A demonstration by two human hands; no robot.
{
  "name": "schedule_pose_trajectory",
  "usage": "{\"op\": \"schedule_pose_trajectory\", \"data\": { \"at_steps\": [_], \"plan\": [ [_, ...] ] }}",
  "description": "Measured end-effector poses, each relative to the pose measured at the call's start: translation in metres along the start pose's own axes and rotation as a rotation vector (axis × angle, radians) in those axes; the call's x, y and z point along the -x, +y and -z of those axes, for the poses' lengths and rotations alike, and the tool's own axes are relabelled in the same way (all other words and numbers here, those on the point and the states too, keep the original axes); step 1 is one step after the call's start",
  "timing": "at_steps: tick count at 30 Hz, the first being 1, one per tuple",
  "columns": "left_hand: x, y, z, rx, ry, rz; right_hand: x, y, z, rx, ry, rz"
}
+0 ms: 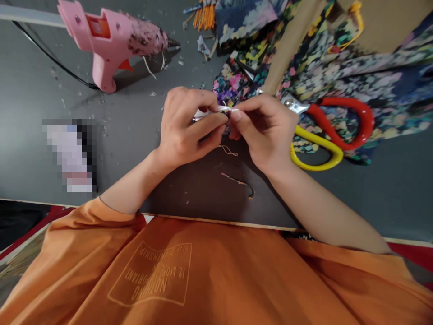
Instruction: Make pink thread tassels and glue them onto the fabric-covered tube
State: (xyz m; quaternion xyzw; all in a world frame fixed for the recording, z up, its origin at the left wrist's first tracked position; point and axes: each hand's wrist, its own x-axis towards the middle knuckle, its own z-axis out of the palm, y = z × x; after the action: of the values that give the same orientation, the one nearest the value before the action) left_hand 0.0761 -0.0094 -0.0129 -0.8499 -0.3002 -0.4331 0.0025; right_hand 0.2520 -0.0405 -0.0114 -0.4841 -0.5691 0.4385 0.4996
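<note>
My left hand [187, 126] and my right hand [265, 128] meet over the grey table [50, 149], both pinched on one small pale strip [216, 110] that runs between the fingertips. A thin thread [227, 150] dangles below the strip. What the strip is made of is hard to tell. The fingers of both hands are curled tightly together.
A pink glue gun [108, 38] with a black cord lies at the back left. Red-and-yellow scissors [329, 131] rest on floral fabric [355, 76] at the right, beside cardboard [287, 45]. Thread scraps [238, 181] lie near the front edge. A blurred object [71, 155] sits left.
</note>
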Motion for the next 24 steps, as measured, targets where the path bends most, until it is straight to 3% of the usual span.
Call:
{"op": "schedule_pose_trajectory", "data": {
  "at_steps": [4,7,12,19,24],
  "plan": [
    [-0.005,0.001,0.006,0.093,0.033,0.152,0.002,0.002,0.001,0.087,-0.005,0.000],
    [-0.009,0.002,0.010,0.221,-0.024,0.284,0.003,0.002,0.002,0.143,-0.034,0.046],
    [-0.010,0.002,0.010,0.272,-0.135,0.280,0.004,0.001,0.003,0.217,-0.052,0.121],
    [-0.007,0.002,0.009,0.319,-0.134,0.288,0.002,-0.002,0.003,0.188,-0.048,0.115],
    [-0.004,0.000,0.008,0.364,-0.139,0.306,0.002,-0.002,0.001,0.042,0.012,0.139]
  ]
}}
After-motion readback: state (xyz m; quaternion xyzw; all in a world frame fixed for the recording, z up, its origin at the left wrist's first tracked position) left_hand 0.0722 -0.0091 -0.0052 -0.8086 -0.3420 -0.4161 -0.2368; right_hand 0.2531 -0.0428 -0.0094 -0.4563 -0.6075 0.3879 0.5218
